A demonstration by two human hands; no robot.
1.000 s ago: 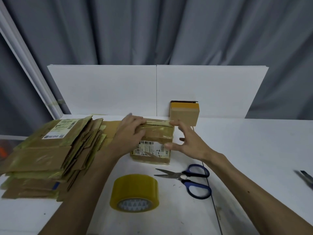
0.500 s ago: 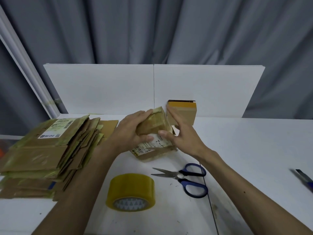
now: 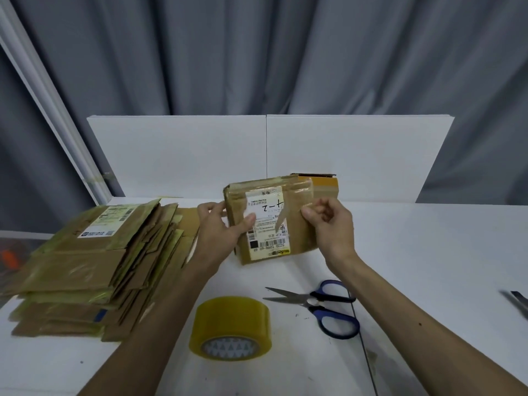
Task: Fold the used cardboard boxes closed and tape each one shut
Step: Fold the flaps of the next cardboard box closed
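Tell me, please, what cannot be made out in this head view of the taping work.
Head view:
held box: far side hidden by its own labelled face, so sealing cannot be judged.
rear box: mostly hidden by the held box.
metal tool: cut off by the right edge, blurred.
label: print too small to read.

Both hands hold a small brown cardboard box (image 3: 268, 221) with a white shipping label upright above the white table (image 3: 414, 252), the left hand (image 3: 221, 228) gripping its left edge, the right hand (image 3: 328, 224) pinching its right edge.
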